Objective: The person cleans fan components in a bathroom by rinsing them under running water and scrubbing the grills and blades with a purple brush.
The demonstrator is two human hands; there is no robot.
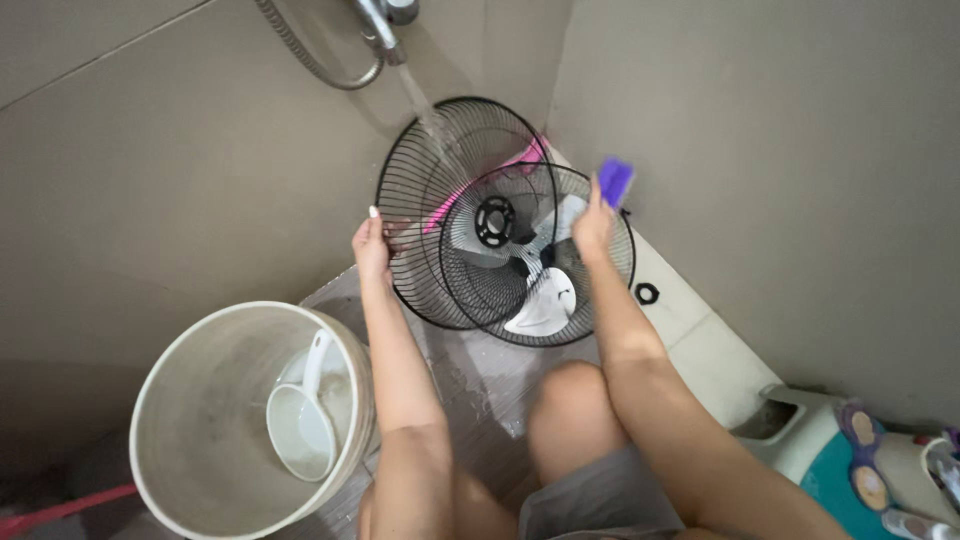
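Head view: left hand (372, 245) is closed on the rim of the rear fan grille (440, 190), which stands upright on edge under the tap's water stream (425, 110). Right hand (592, 225) clutches a purple sponge (615, 180) above the front fan grille (590, 300), which leans in the corner on the wet floor (480, 375).

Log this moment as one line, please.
left hand: grips grille rim | right hand: holds purple sponge | tap: water running onto grille | bucket: holds scoop
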